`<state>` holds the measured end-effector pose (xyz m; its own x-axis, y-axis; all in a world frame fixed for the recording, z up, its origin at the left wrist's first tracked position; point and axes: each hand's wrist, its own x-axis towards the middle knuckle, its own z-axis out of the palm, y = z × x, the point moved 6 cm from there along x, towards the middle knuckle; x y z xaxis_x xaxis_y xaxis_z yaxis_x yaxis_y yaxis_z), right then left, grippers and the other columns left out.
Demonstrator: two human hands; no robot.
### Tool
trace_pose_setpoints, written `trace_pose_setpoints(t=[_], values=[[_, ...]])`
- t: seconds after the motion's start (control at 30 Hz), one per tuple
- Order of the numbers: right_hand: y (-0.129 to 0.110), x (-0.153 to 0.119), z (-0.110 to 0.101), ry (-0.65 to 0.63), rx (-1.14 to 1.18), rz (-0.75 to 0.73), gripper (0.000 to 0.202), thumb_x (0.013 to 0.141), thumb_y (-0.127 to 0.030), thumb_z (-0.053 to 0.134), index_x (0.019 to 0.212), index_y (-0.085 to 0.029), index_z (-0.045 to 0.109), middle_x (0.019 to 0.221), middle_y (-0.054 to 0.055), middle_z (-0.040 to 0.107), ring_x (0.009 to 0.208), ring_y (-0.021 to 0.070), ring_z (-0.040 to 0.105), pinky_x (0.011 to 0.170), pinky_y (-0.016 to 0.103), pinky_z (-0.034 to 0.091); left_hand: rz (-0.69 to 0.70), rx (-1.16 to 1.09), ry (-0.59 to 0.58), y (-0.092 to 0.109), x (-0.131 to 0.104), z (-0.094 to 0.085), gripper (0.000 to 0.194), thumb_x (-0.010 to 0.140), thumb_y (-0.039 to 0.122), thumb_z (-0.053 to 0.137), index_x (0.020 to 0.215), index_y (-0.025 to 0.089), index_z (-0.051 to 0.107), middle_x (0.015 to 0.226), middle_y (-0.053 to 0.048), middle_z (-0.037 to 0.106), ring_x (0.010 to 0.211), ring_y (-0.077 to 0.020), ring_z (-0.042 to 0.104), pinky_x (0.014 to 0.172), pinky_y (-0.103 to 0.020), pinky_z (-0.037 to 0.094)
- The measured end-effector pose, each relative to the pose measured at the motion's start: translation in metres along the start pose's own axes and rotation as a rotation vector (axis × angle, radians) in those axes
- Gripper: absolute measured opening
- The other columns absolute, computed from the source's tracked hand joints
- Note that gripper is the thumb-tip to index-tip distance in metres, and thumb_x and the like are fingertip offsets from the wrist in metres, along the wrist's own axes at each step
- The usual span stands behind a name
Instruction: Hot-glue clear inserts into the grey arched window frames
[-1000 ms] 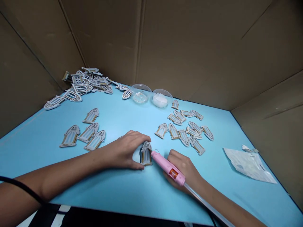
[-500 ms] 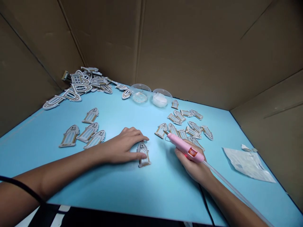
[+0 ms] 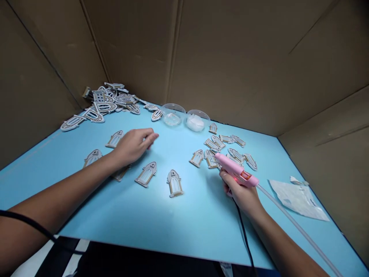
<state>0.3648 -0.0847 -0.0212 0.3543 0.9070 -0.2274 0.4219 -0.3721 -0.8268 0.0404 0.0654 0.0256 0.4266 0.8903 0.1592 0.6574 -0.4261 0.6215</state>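
My left hand [image 3: 134, 145] is over the left part of the table with fingers curled inward; whatever they hold, if anything, is hidden. Under its wrist a window-shaped piece [image 3: 121, 175] is partly covered. Two white and gold arched window pieces lie in front of me, one in the middle [image 3: 174, 184] and one left of it [image 3: 146, 174]. My right hand [image 3: 240, 192] grips a pink hot glue gun [image 3: 235, 168], its nozzle pointing left above a group of similar pieces. From the gun's back runs a long translucent glue stick [image 3: 291, 219].
A heap of window pieces [image 3: 105, 102] fills the back left corner. Two clear plastic bowls [image 3: 173, 115] [image 3: 197, 120] stand at the back. Several pieces [image 3: 211, 144] lie at right, near a plastic bag [image 3: 298, 200]. Cardboard walls [image 3: 230, 57] enclose the blue table.
My left hand has let go of the middle window piece and moved up and left. The piece left of it has come into view. My right hand and the glue gun have shifted slightly right.
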Motion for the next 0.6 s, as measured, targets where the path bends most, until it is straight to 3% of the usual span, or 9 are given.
trace_pose_setpoints(t=[0.07, 0.13, 0.2, 0.3, 0.43, 0.57, 0.6], values=[[-0.001, 0.000, 0.000, -0.001, 0.010, -0.007, 0.045, 0.079, -0.066, 0.065, 0.086, -0.021, 0.057, 0.059, -0.002, 0.053, 0.054, 0.0163, 0.051, 0.052, 0.030, 0.041, 0.155, -0.043, -0.244, 0.013, -0.009, 0.019, 0.026, 0.100, 0.041, 0.048, 0.107, 0.023, 0.066, 0.110, -0.006, 0.071, 0.105, -0.0255, 0.064, 0.093, -0.037, 0.046], [-0.004, 0.000, 0.002, -0.012, 0.019, -0.040, 0.043, 0.080, -0.063, 0.065, 0.088, -0.022, 0.058, 0.059, -0.003, 0.052, 0.054, 0.0159, 0.051, 0.051, 0.029, 0.041, 0.274, -0.080, -0.490, 0.025, -0.024, 0.041, 0.044, 0.095, 0.037, 0.059, 0.138, 0.025, 0.057, 0.141, -0.007, 0.062, 0.130, -0.0266, 0.056, 0.108, -0.037, 0.043], [-0.009, -0.001, 0.003, -0.030, 0.018, -0.089, 0.040, 0.081, -0.060, 0.065, 0.086, -0.022, 0.057, 0.060, -0.003, 0.051, 0.053, 0.0153, 0.050, 0.050, 0.029, 0.041, 0.336, -0.065, -0.641, 0.033, -0.037, 0.057, 0.061, 0.093, 0.031, 0.065, 0.151, 0.027, 0.048, 0.152, -0.007, 0.054, 0.139, -0.0267, 0.050, 0.114, -0.037, 0.038], [-0.014, -0.002, 0.004, -0.039, 0.027, -0.134, 0.038, 0.082, -0.059, 0.066, 0.085, -0.022, 0.057, 0.060, -0.003, 0.051, 0.050, 0.0145, 0.049, 0.048, 0.029, 0.040, 0.376, 0.047, -0.643, 0.040, -0.043, 0.068, 0.060, 0.096, 0.027, 0.067, 0.152, 0.024, 0.049, 0.144, -0.009, 0.061, 0.133, -0.0272, 0.054, 0.111, -0.037, 0.036], [-0.016, -0.002, 0.004, -0.056, 0.027, -0.156, 0.033, 0.083, -0.054, 0.065, 0.085, -0.022, 0.056, 0.058, -0.003, 0.050, 0.049, 0.0145, 0.048, 0.048, 0.029, 0.039, 0.361, 0.259, -0.569, 0.045, -0.042, 0.070, 0.069, 0.083, 0.051, 0.086, 0.138, 0.019, 0.061, 0.120, -0.010, 0.069, 0.112, -0.0321, 0.061, 0.096, -0.040, 0.038], [-0.019, -0.003, 0.005, -0.073, -0.002, -0.207, 0.028, 0.085, -0.049, 0.063, 0.082, -0.023, 0.054, 0.057, -0.003, 0.049, 0.050, 0.0146, 0.047, 0.049, 0.030, 0.039, 0.400, 0.328, -0.559, 0.053, -0.048, 0.070, 0.042, 0.085, 0.052, 0.083, 0.105, 0.019, 0.068, 0.101, -0.006, 0.069, 0.098, -0.0279, 0.062, 0.087, -0.038, 0.037], [-0.020, -0.003, 0.006, -0.075, -0.014, -0.215, 0.028, 0.086, -0.049, 0.063, 0.080, -0.023, 0.053, 0.057, -0.003, 0.048, 0.050, 0.0146, 0.046, 0.050, 0.030, 0.039, 0.399, 0.351, -0.543, 0.055, -0.049, 0.069, 0.044, 0.085, 0.058, 0.081, 0.096, 0.019, 0.066, 0.096, -0.006, 0.068, 0.094, -0.0280, 0.061, 0.086, -0.039, 0.036]])
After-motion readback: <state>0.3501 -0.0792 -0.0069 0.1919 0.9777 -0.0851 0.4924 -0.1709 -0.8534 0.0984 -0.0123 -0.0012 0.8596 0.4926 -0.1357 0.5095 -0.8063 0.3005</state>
